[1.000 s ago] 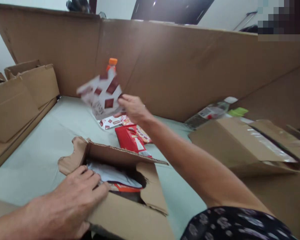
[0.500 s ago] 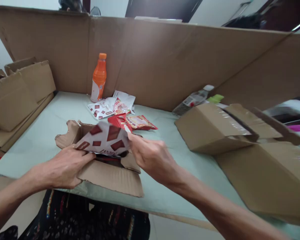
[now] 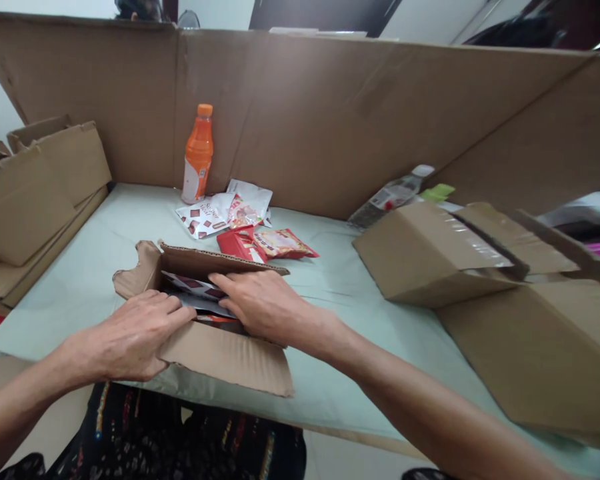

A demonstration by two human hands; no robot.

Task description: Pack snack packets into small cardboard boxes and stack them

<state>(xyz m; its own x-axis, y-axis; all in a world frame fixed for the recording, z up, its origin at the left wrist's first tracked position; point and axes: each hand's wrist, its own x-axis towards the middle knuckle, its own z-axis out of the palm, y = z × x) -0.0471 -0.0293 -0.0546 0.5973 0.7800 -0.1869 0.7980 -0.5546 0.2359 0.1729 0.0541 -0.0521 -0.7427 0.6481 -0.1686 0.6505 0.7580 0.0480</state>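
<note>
While L hand grips box, lower ctr-left, R hand is at pkt inside.
Prob. stowing step; next move likely calls for gentle downward press. R grip: can't tell.

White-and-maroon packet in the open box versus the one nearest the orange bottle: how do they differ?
Place: the boxed packet is inside the open box, at the right hand; the table packet lies near the orange bottle.
Visibility: only a strip of the boxed packet shows; the table packet shows most of its face, lettering included.
Shared: maroon shapes on white.
</note>
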